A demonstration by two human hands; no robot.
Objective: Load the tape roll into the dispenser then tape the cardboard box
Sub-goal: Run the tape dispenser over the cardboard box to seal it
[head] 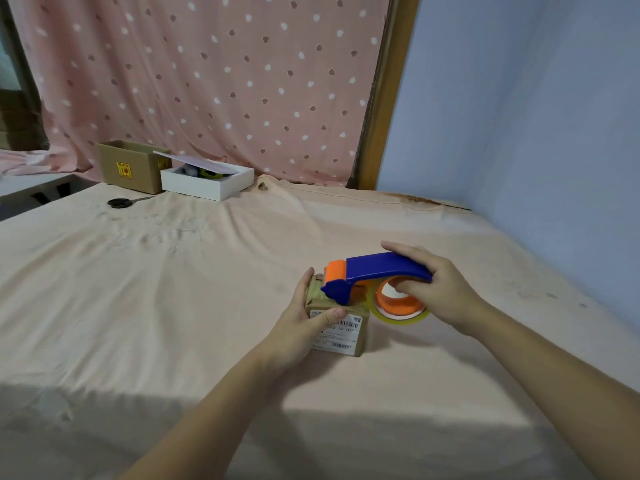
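Observation:
A small brown cardboard box [346,336] with a white shipping label stands on the peach sheet at centre right. My left hand [304,323] grips its left side, thumb on the near top edge. My right hand [438,289] holds the blue handle of the tape dispenser [377,270]. The dispenser's orange and blue front end rests on the box top. A clear tape roll [403,315] sits on the dispenser's orange hub, just right of the box and partly hidden by my fingers.
Black-handled scissors [121,203] lie at the far left of the sheet. Behind them stand an open brown carton [130,168] and a white box [207,183] with a loose lid. A dotted pink curtain hangs at the back; a blue wall closes the right side.

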